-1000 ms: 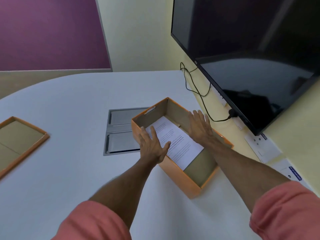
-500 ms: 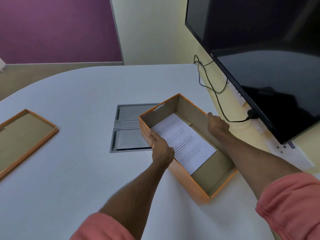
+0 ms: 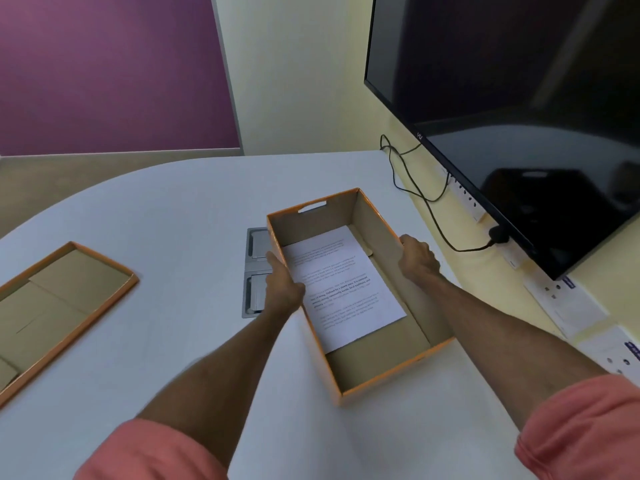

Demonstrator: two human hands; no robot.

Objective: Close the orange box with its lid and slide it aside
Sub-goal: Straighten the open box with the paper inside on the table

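White table [image 3: 173, 209]: both hands now clasp orange box [image 3: 384, 233] walls, box swung straighter; lid [image 3: 55, 306] apart.

- We wear a salmon-pink, soft-looking fabric top; its left sleeve [image 3: 152, 452] and right sleeve [image 3: 585, 427] fill the bottom corners of the view.
- Both sleeves are pushed up and bunched, with rounded folds at their edges.
- Below the sleeves our forearms are bare down to the wrists.
- Our left hand [image 3: 282, 285] and right hand [image 3: 417, 259] are bare: no gloves.
- We can make out no print or logo on the visible cloth.
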